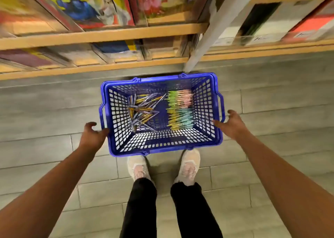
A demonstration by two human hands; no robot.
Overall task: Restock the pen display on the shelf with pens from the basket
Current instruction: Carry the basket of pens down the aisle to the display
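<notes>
Head view: just past my shoes [188, 165], my left hand [92, 136] and right hand [232, 124] flank the blue basket [162, 148] on the floor, fingers loosely curled and apart, thumbs at its side rims, clamped on nothing. Inside it, loose pens [142, 111] are heaped left and neat pen rows [180, 109] lie right; I judge them light, stiff and smooth, likely to roll, so I'd pinch a few mid-barrel, and lift the rigid plastic basket by both side rims. Beyond, the wooden shelf [101, 37] is blurred and I can't pick out the pen display.
</notes>
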